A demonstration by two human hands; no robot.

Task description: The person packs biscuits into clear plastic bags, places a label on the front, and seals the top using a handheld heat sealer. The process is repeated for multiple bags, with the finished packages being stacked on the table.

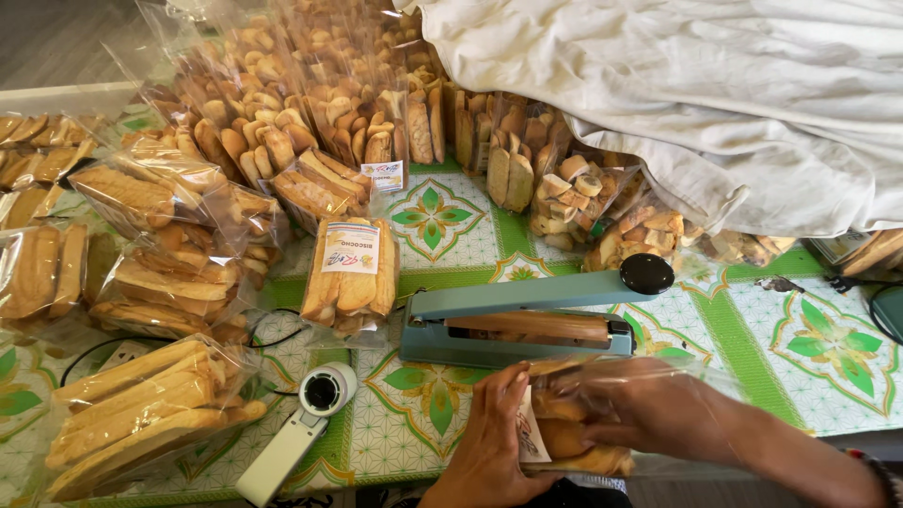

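Note:
My left hand (494, 442) and my right hand (649, 409) both grip a clear plastic bag of golden biscuits (583, 442) at the near edge of the table. A paper label shows inside the bag by my left fingers. Just beyond the bag sits a teal impulse heat sealer (513, 325) with its arm raised and a black knob (646, 273) at the arm's right end. The bag's open top lies near the sealer's front edge.
Many sealed bags of biscuits (353, 273) cover the patterned green and white tablecloth (809, 348) at the left and back. A white sheet (715, 94) lies over the back right. A white handheld device with a round black lens (301, 423) rests at the front left, with black cables nearby.

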